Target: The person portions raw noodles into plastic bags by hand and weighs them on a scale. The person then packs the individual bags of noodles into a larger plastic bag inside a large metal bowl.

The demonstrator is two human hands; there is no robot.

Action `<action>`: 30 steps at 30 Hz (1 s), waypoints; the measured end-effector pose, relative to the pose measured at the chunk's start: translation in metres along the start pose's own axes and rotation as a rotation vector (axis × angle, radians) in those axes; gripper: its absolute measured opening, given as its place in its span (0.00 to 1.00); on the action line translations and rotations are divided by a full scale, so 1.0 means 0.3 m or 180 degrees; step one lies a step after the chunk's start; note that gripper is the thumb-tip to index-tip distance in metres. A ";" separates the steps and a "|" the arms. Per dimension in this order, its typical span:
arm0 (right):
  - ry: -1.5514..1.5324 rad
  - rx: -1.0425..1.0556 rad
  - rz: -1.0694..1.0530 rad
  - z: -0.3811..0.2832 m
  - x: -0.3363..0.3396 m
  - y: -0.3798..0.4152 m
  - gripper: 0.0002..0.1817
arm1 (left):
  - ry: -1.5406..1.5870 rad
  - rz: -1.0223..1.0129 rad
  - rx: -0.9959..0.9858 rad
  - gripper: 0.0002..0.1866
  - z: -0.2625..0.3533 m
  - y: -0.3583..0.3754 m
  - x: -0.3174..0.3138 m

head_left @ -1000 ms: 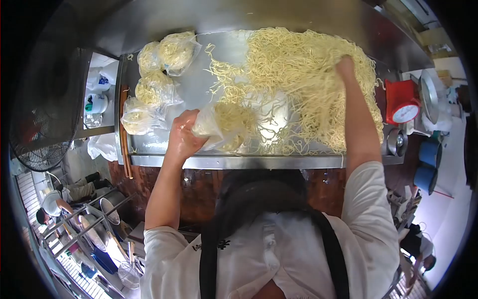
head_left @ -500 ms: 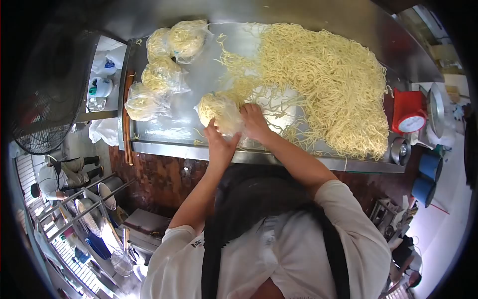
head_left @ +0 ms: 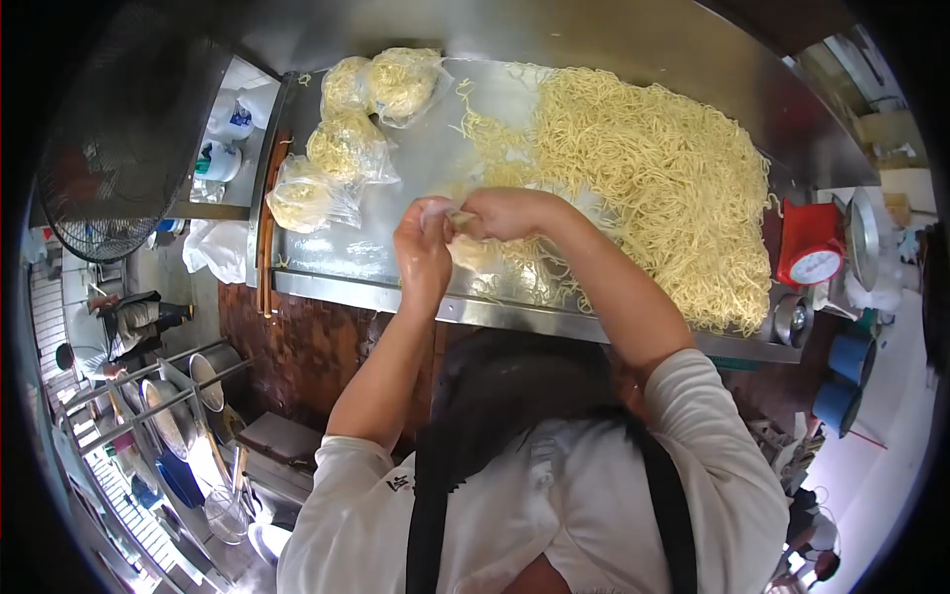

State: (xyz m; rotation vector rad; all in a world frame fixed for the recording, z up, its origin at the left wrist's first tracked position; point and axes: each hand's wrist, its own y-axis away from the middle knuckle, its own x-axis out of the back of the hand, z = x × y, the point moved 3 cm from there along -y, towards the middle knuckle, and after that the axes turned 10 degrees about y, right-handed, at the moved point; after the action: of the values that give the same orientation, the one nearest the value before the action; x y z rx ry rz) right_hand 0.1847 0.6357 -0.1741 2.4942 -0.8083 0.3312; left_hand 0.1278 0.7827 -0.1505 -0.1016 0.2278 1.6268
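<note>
My left hand (head_left: 424, 238) and my right hand (head_left: 503, 213) are close together over the near middle of the metal table (head_left: 396, 252). Both have closed fingers on the gathered neck of a clear plastic bag. Partly hidden below them is the blurred, pale yellow body of this bag of noodles (head_left: 475, 255). A large heap of loose yellow noodles (head_left: 663, 188) covers the table's right half, with strands straggling towards my hands. Several filled bags of noodles (head_left: 341, 148) sit at the left end of the table.
Wooden rods (head_left: 267, 238) lie along the table's left edge. A red scale (head_left: 809, 243) and a metal bowl (head_left: 792, 319) are at the right end. A fan (head_left: 114, 188) stands far left. One person (head_left: 124, 327) is in the left background, another (head_left: 813, 540) at lower right.
My hands have come up from the sides of the bag and closed together on its gathered neck. The camera view has shifted slightly; the noodle heap looks unchanged.
</note>
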 end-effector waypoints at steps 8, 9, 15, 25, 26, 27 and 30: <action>0.1487 0.0337 0.2380 0.066 -0.110 0.191 0.16 | -0.0081 0.0306 0.0826 0.11 -0.094 0.007 0.090; 0.1853 -0.0134 0.2570 0.118 -0.150 0.206 0.17 | 0.0021 0.0250 0.0969 0.12 -0.102 0.010 0.079; 0.1156 0.0050 0.2444 0.297 -0.344 0.107 0.17 | -0.2102 -0.1379 0.0268 0.11 -0.064 -0.012 -0.035; -0.2118 -0.0155 0.2055 0.340 0.252 0.429 0.15 | -0.2674 -0.1502 -0.0095 0.08 -0.173 -0.036 0.096; -0.1288 -0.0546 0.2526 0.406 0.297 0.424 0.20 | -0.2670 -0.1333 0.0016 0.08 -0.171 -0.035 0.121; -0.0029 -0.1561 0.2385 0.384 0.279 0.414 0.24 | -0.2176 -0.0917 0.0019 0.08 -0.175 -0.032 0.139; 0.2324 -0.2785 0.1725 0.205 0.173 0.372 0.37 | -0.1130 -0.0250 0.0059 0.11 -0.197 -0.041 0.106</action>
State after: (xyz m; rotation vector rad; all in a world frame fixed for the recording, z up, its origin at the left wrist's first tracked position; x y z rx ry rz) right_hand 0.1634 0.5001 -0.1648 1.1865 -0.9939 0.8006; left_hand 0.1336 0.8022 -0.2157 0.1897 -0.0339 1.5348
